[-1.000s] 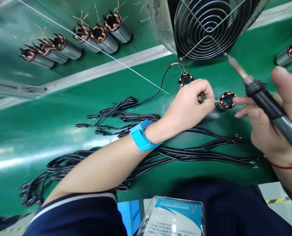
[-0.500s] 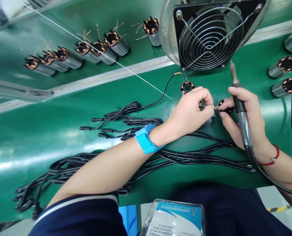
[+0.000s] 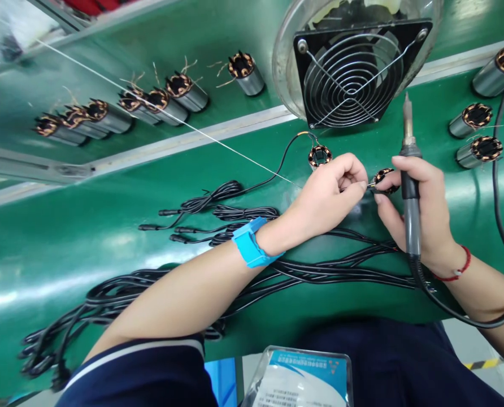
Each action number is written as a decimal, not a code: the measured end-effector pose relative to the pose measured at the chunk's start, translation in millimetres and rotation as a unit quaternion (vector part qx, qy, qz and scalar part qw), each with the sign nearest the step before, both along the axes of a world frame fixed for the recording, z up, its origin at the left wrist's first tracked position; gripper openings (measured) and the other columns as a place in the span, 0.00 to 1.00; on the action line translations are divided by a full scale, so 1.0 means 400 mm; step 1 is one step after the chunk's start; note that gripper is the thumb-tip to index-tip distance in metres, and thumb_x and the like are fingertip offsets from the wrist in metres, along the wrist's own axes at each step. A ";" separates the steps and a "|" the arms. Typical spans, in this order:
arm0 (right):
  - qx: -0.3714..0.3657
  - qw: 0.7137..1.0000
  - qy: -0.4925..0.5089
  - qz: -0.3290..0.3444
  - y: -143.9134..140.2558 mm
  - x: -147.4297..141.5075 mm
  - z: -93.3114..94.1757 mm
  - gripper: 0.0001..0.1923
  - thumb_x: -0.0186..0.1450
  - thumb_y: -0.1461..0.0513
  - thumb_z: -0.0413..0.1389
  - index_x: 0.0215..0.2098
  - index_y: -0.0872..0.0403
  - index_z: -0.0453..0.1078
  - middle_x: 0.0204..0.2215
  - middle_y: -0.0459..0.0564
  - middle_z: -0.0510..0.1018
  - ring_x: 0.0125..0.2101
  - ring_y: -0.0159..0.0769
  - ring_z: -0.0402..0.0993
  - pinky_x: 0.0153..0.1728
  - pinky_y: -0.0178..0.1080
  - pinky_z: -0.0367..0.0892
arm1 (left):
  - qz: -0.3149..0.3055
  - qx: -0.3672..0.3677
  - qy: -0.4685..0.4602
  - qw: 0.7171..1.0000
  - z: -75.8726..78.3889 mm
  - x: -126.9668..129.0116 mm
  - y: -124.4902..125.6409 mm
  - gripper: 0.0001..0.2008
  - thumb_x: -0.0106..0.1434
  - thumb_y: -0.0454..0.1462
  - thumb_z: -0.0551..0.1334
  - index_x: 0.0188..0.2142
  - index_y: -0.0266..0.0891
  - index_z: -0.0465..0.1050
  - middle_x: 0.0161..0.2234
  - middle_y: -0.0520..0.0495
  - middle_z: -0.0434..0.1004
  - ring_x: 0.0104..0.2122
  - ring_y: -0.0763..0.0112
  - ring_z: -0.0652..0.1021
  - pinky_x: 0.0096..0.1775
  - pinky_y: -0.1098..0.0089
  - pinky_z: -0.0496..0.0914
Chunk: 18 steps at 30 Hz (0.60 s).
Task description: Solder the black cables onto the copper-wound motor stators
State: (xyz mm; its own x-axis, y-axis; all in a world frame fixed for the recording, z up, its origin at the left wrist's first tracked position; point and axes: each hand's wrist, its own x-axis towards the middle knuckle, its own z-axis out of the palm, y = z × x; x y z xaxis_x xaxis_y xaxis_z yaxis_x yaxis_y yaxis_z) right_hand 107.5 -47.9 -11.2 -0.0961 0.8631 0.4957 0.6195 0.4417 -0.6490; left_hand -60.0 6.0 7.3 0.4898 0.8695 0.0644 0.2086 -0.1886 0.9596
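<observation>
My left hand (image 3: 330, 192), with a blue wrist strap (image 3: 249, 244), pinches a thin wire end against a small copper-wound stator (image 3: 383, 179) on the green bench (image 3: 86, 237). My right hand (image 3: 421, 215) holds a soldering iron (image 3: 409, 186) upright, tip pointing away, while its fingertips steady the same stator. A second stator (image 3: 320, 155) with a black lead attached lies just behind my left hand. A thin solder wire (image 3: 171, 115) runs diagonally from the upper left to my left hand.
A black extraction fan (image 3: 353, 70) stands right behind the work spot. Several black cables (image 3: 201, 277) lie under my forearms. Wound stators stand in a row (image 3: 146, 100) on the far belt and more (image 3: 472, 135) at the right. A plastic badge holder (image 3: 298, 376) hangs near my body.
My right hand came in from the right and turned the soldering iron upright, its fingers now on the stator. My left hand kept its pinch in place.
</observation>
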 end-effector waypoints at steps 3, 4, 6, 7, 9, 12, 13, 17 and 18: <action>-0.015 1.000 0.028 0.001 0.000 -0.004 0.002 0.25 0.65 0.63 0.55 0.57 0.38 0.57 0.35 0.43 0.76 0.39 0.42 0.73 0.48 0.52 0.65 | -0.003 0.014 0.009 1.000 0.001 -0.001 -0.001 0.07 0.59 0.27 0.55 0.27 0.39 0.62 0.23 0.55 0.64 0.22 0.79 0.65 0.24 0.76 0.61; -0.014 0.999 0.039 0.001 0.001 -0.005 0.003 0.24 0.65 0.63 0.55 0.57 0.38 0.57 0.34 0.42 0.76 0.38 0.41 0.73 0.49 0.51 0.66 | -0.004 0.022 0.012 1.000 0.001 -0.002 -0.001 0.07 0.60 0.28 0.55 0.28 0.39 0.62 0.24 0.55 0.64 0.22 0.79 0.65 0.25 0.76 0.62; -0.015 0.998 0.058 0.005 0.002 -0.005 0.006 0.23 0.65 0.63 0.56 0.56 0.39 0.58 0.32 0.41 0.76 0.37 0.38 0.74 0.49 0.48 0.66 | -0.008 0.042 0.017 0.999 0.003 -0.005 -0.003 0.06 0.61 0.29 0.56 0.29 0.38 0.63 0.26 0.54 0.67 0.24 0.79 0.66 0.27 0.75 0.64; -0.015 0.998 0.068 0.008 0.004 -0.005 0.007 0.23 0.64 0.63 0.56 0.56 0.40 0.59 0.32 0.41 0.75 0.36 0.37 0.74 0.49 0.47 0.67 | -0.012 0.054 0.017 0.998 0.004 -0.006 -0.004 0.05 0.61 0.29 0.57 0.29 0.38 0.64 0.27 0.53 0.68 0.26 0.78 0.68 0.29 0.75 0.66; -0.018 0.996 0.087 0.017 0.006 -0.003 0.006 0.24 0.64 0.63 0.57 0.56 0.41 0.59 0.32 0.41 0.75 0.36 0.36 0.74 0.49 0.46 0.68 | -0.020 0.080 0.017 0.996 0.007 -0.009 -0.004 0.05 0.61 0.30 0.58 0.30 0.38 0.65 0.30 0.51 0.71 0.30 0.76 0.71 0.33 0.73 0.68; -0.021 0.994 0.107 0.031 0.012 0.002 -0.002 0.25 0.64 0.63 0.57 0.57 0.43 0.58 0.32 0.42 0.74 0.36 0.38 0.74 0.50 0.49 0.68 | -0.037 0.125 0.036 0.991 0.013 -0.014 -0.003 0.05 0.62 0.29 0.58 0.29 0.37 0.66 0.31 0.50 0.72 0.33 0.73 0.73 0.37 0.71 0.69; -0.026 0.993 0.112 0.033 0.014 0.004 -0.005 0.25 0.64 0.63 0.56 0.57 0.43 0.58 0.32 0.42 0.74 0.36 0.38 0.75 0.50 0.50 0.68 | -0.046 0.139 0.048 0.988 0.015 -0.016 -0.002 0.05 0.62 0.29 0.58 0.29 0.37 0.67 0.31 0.49 0.73 0.34 0.73 0.73 0.38 0.70 0.69; -0.058 0.989 0.127 0.039 0.021 0.009 -0.015 0.26 0.63 0.63 0.57 0.58 0.43 0.57 0.32 0.42 0.74 0.35 0.39 0.75 0.48 0.51 0.70 | -0.078 0.191 0.091 0.974 0.018 -0.022 0.002 0.05 0.63 0.30 0.58 0.31 0.38 0.68 0.33 0.48 0.75 0.36 0.70 0.75 0.40 0.67 0.70; -0.059 0.989 0.131 0.042 0.022 0.009 -0.015 0.26 0.63 0.63 0.57 0.57 0.43 0.57 0.32 0.42 0.73 0.35 0.38 0.75 0.48 0.51 0.70 | -0.082 0.207 0.097 0.970 0.017 -0.023 0.002 0.05 0.64 0.30 0.57 0.32 0.38 0.69 0.34 0.48 0.75 0.36 0.70 0.75 0.41 0.67 0.70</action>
State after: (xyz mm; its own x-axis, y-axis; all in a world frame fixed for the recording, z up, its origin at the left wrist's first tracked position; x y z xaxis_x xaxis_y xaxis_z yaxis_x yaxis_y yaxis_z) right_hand 111.1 -39.2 -17.0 -0.0517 0.9112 0.4088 0.3876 0.3955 -0.8326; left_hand -69.1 6.9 14.2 0.6573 0.6979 0.2845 0.3119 -0.5955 0.7403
